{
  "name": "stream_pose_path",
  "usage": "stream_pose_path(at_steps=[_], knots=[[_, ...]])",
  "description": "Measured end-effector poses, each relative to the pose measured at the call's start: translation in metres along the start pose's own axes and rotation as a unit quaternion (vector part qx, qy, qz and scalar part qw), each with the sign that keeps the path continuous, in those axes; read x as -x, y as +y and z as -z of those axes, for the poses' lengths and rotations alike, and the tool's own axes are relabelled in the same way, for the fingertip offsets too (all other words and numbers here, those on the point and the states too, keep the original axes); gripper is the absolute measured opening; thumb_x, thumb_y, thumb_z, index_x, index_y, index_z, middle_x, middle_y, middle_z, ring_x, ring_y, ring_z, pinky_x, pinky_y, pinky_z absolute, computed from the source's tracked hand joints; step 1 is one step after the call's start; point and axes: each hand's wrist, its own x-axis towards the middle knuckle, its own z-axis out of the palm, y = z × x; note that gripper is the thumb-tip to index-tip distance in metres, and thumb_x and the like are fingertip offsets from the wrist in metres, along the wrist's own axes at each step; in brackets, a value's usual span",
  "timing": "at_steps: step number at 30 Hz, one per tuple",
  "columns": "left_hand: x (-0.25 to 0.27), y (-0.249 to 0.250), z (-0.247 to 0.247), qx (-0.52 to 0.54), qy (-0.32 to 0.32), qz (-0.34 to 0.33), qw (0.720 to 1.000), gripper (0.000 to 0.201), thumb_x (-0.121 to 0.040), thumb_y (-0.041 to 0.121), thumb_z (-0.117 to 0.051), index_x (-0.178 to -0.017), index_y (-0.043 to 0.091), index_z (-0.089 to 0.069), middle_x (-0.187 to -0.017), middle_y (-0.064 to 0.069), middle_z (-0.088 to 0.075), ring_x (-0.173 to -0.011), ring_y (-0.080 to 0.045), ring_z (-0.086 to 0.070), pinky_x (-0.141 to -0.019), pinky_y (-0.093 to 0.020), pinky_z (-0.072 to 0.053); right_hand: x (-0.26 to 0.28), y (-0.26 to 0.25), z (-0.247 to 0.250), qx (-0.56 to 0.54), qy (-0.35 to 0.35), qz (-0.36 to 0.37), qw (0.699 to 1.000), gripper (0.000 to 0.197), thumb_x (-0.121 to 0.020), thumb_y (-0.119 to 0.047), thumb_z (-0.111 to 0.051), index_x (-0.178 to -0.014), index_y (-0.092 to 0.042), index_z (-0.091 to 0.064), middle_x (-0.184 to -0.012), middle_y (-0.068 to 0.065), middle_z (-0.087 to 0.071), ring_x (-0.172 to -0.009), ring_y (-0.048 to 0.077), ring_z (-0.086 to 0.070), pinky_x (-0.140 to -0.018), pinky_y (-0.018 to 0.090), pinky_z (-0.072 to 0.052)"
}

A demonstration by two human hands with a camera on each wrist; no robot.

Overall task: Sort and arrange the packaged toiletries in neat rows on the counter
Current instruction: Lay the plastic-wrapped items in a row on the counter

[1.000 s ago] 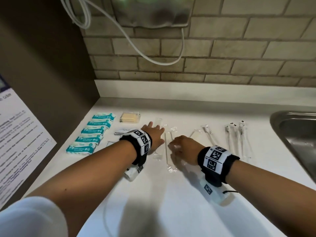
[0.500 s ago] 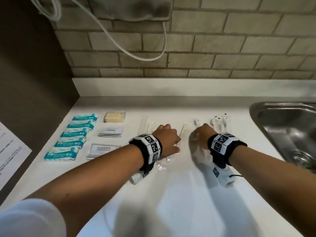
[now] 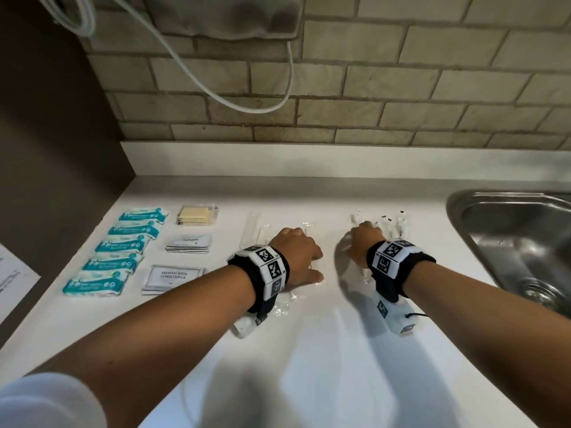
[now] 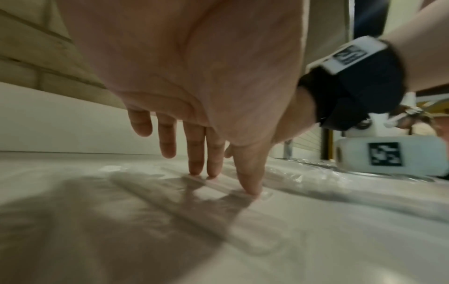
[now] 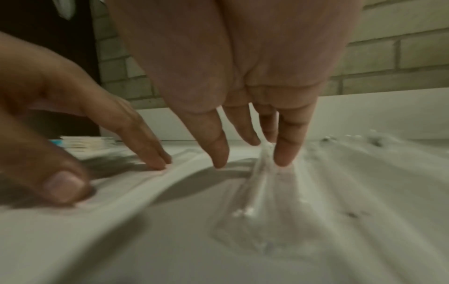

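Fingers straight, my left hand (image 3: 296,253) presses its fingertips (image 4: 195,167) and thumb onto a long clear-wrapped packet (image 4: 264,196) lying flat on the white counter (image 3: 309,366). To its right, my right hand (image 3: 360,240) stands on its fingertips by a group of clear-wrapped items (image 3: 394,223). In the right wrist view a clear-wrapped stick packet (image 5: 257,190) rises from the counter, pinched between two fingers (image 5: 286,149). More long clear packets (image 3: 251,230) lie left of my left hand.
Teal packets (image 3: 119,251) form a column at the far left. Beside them lie a yellow packet (image 3: 197,215), toothpaste sachets (image 3: 189,244) and shampoo sachets (image 3: 173,278). A steel sink (image 3: 509,242) is at the right; a brick wall (image 3: 370,88) stands behind.
My right hand has moved right, away from the left hand, toward the wrapped items near the sink. The left hand has shifted right onto a clear packet.
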Motion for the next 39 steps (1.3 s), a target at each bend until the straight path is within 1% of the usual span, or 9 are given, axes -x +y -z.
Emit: stream_pose_path(at_steps=[4,9,13,19,22,26,29,33,39], knots=[[0.013,-0.02,0.009,0.06,-0.011,0.026,0.998,0.06,-0.084,0.06,-0.058,-0.136,0.031,-0.052,-0.142,0.008,-0.051,-0.14,-0.023,-0.03,-0.118,-0.042,-0.01,0.016,-0.032,0.005,-0.014,0.011,0.075,0.997,0.044,-0.095,-0.026,-0.049,-0.135,-0.01,-0.05,-0.141,0.01,-0.039,-0.135,0.031,-0.032,-0.104,0.043,-0.043],[0.041,-0.049,0.022,0.083,0.048,0.079,0.992,0.055,-0.084,0.052,-0.061,-0.134,0.033,-0.053,-0.141,0.009,-0.051,-0.132,-0.018,-0.037,-0.11,-0.04,-0.024,0.029,-0.07,-0.007,0.029,-0.062,0.169,0.983,0.036,-0.087,-0.02,-0.061,-0.122,-0.011,-0.059,-0.127,0.01,-0.054,-0.121,0.03,-0.049,-0.099,0.041,-0.048],[0.062,-0.059,0.013,0.069,0.002,0.06,0.996,0.053,-0.079,0.062,-0.059,-0.125,0.037,-0.059,-0.132,0.013,-0.056,-0.125,-0.017,-0.041,-0.105,-0.041,-0.033,0.028,-0.076,-0.008,0.042,-0.064,0.183,0.98,0.039,-0.077,-0.012,-0.068,-0.116,-0.01,-0.065,-0.122,0.01,-0.05,-0.115,0.029,-0.053,-0.095,0.04,-0.052],[0.059,-0.048,0.007,0.037,-0.042,0.051,0.997,0.054,-0.087,0.052,-0.059,-0.136,0.032,-0.053,-0.15,0.01,-0.043,-0.137,-0.02,-0.033,-0.111,-0.039,-0.023,0.03,-0.064,-0.008,0.034,-0.047,0.17,0.984,0.04,-0.089,-0.017,-0.054,-0.129,-0.011,-0.055,-0.13,0.011,-0.046,-0.121,0.028,-0.046,-0.099,0.039,-0.049],[0.055,-0.048,0.007,0.041,-0.057,0.053,0.996,0.055,-0.092,0.049,-0.055,-0.143,0.031,-0.045,-0.156,0.01,-0.032,-0.146,-0.021,-0.021,-0.116,-0.042,-0.015,0.041,-0.061,-0.006,-0.021,-0.039,0.213,0.976,0.05,-0.087,-0.016,-0.056,-0.135,-0.011,-0.049,-0.138,0.01,-0.045,-0.127,0.028,-0.046,-0.102,0.041,-0.047],[0.052,-0.05,0.009,0.025,-0.061,0.073,0.995,0.053,-0.095,0.048,-0.048,-0.144,0.029,-0.042,-0.16,0.003,-0.022,-0.148,-0.024,-0.013,-0.117,-0.044,-0.012,0.048,-0.065,-0.004,-0.008,-0.077,0.264,0.961,0.03,-0.077,-0.024,-0.063,-0.107,-0.021,-0.064,-0.117,0.003,-0.059,-0.109,0.025,-0.058,-0.09,0.04,-0.053],[0.053,-0.058,0.015,0.002,-0.061,0.116,0.991,0.045,-0.098,0.041,-0.042,-0.139,0.022,-0.047,-0.158,-0.001,-0.028,-0.146,-0.025,-0.019,-0.115,-0.043,-0.015,0.037,-0.066,0.003,0.014,-0.059,0.239,0.969,0.032,-0.077,-0.027,-0.066,-0.109,-0.022,-0.065,-0.111,0.001,-0.065,-0.105,0.023,-0.061,-0.088,0.038,-0.055],[0.058,-0.078,0.019,-0.043,-0.092,0.149,0.984,0.039,-0.099,0.029,-0.037,-0.136,0.021,-0.046,-0.154,0.002,-0.035,-0.147,-0.028,-0.016,-0.115,-0.043,-0.013,0.027,-0.079,0.012,0.015,-0.017,0.248,0.969,0.043,-0.085,-0.025,-0.058,-0.128,-0.017,-0.057,-0.129,0.005,-0.059,-0.12,0.026,-0.054,-0.1,0.04,-0.048],[0.071,-0.097,0.02,-0.087,-0.149,0.137,0.975,0.037,-0.092,0.052,-0.046,-0.109,0.022,-0.058,-0.133,0.001,-0.057,-0.146,-0.03,-0.019,-0.113,-0.049,-0.013,0.039,-0.133,0.002,0.055,-0.027,0.296,0.953,0.038,-0.085,-0.04,-0.056,-0.114,-0.017,-0.065,-0.116,0.006,-0.064,-0.115,0.027,-0.052,-0.096,0.039,-0.046]])
